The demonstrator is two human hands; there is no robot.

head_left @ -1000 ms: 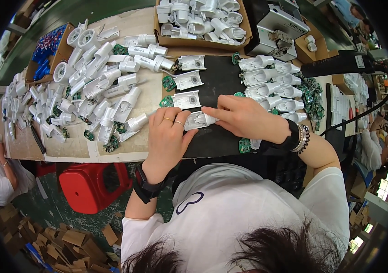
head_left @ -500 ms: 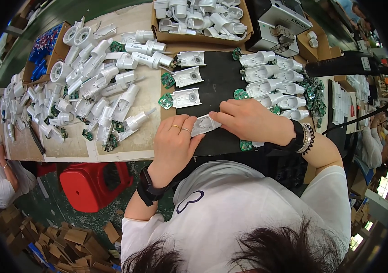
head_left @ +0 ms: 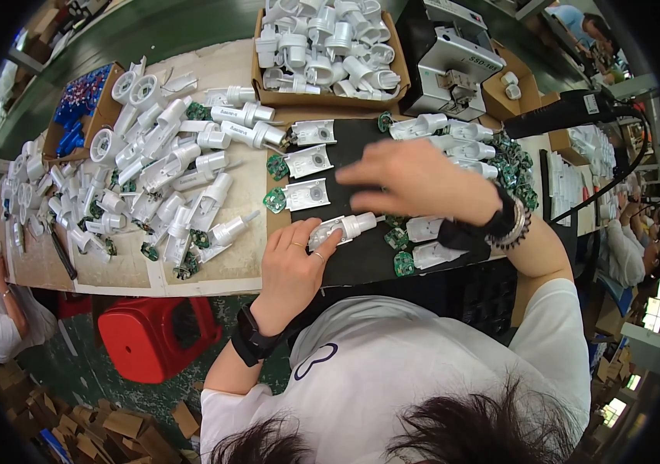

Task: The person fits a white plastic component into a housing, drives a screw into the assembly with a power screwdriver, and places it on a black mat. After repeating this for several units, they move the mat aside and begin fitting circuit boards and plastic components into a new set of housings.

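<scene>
Under both hands, a black work mat [head_left: 361,259] on a long bench [head_left: 245,193], way bigger than anything else here. Up beyond the right hand, a cardboard box [head_left: 268,97] stuffed with white plastic housings, plus a grey machine [head_left: 453,66] beside it. Off to the left of the left hand, a big messy heap of white nozzle parts [head_left: 160,178]. Below the left wrist, a red stool [head_left: 156,336]. Right hand [head_left: 415,182] blurry, hovering above the mat with fingers loosely spread, holding nothing visible. Left hand [head_left: 291,271] curled around a white nozzle piece [head_left: 341,228], thumb and fingertips pinching it against the mat. Just above that hand, small green circuit boards [head_left: 276,201] next to flat white housing halves [head_left: 306,193].
</scene>
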